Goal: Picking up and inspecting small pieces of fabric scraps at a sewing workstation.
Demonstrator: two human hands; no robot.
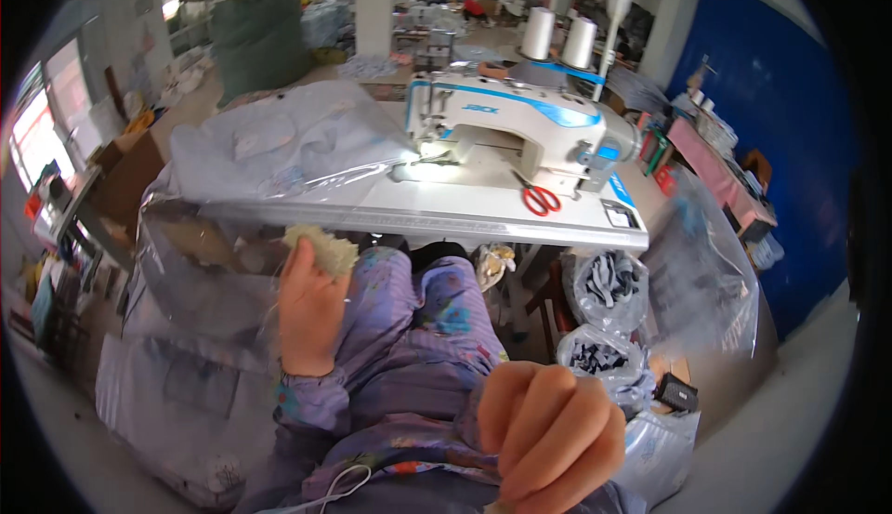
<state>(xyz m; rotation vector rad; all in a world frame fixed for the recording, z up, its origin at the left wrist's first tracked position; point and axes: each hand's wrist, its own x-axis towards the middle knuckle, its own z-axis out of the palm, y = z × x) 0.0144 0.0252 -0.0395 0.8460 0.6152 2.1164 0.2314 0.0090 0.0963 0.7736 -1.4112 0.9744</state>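
Left hand (pixel 311 305), frame centre-left: fingers clamped on pale fluffy tuft (pixel 322 250) | Right hand (pixel 553 435), lower centre: fingers curled together | Advice: grip the tuft firmly beside plastic bag (pixel 214 272), below counter (pixel 483 217).

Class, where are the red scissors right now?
In the head view, the scissors lie flat on the white table, right of centre, just in front of the sewing machine.

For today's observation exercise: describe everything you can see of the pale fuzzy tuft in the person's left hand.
The fuzzy tuft is a small, pale yellowish-cream clump, looking like loose fibre or fleece with a ragged edge. It is held up by the left hand, whose fingers pinch it from below, in front of clear plastic sheeting and just below the sewing table's front edge.
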